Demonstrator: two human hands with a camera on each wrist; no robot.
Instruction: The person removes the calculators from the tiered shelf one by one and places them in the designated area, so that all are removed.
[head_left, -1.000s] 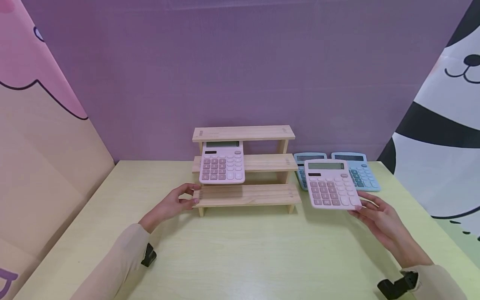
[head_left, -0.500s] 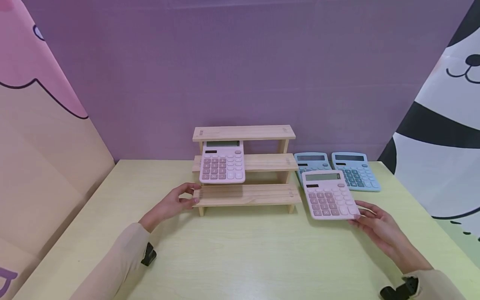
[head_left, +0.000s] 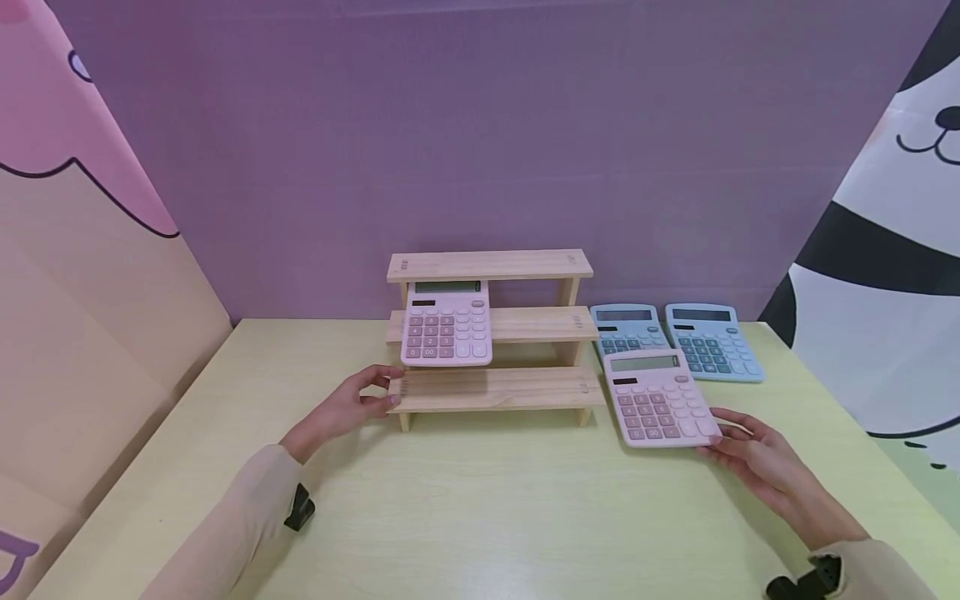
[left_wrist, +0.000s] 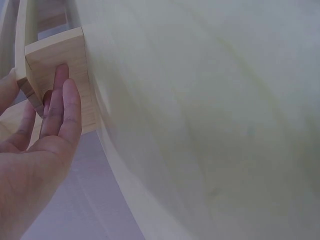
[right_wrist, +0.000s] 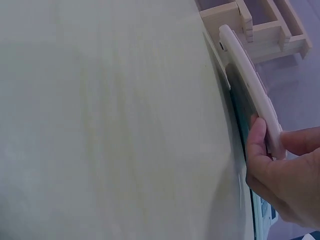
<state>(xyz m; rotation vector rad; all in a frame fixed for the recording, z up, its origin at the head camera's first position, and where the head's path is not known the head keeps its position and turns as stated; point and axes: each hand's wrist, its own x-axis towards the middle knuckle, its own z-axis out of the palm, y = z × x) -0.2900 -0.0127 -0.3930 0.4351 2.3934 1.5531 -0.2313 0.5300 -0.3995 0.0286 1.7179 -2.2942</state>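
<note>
My right hand (head_left: 765, 467) pinches a pink calculator (head_left: 660, 404) by its near right corner, thumb on the key side and fingers beneath. In the right wrist view this calculator (right_wrist: 252, 80) is tilted, with a gap between it and the table. My left hand (head_left: 341, 410) holds the left end of the lowest step of a three-step wooden shelf (head_left: 495, 390). In the left wrist view the thumb lies over the step's end (left_wrist: 30, 92) and fingers reach under it against the side panel. Another pink calculator (head_left: 446, 329) leans on the middle step, its top edge hidden under the top step.
Two blue calculators, a left one (head_left: 626, 321) and a right one (head_left: 716, 350), lie right of the shelf; the held calculator partly covers the left one. A purple wall (head_left: 487, 150) stands behind the pale table (head_left: 480, 500).
My right hand has brought the held pink calculator down and toward me, uncovering more of the blue ones. My left hand stays on the shelf.
</note>
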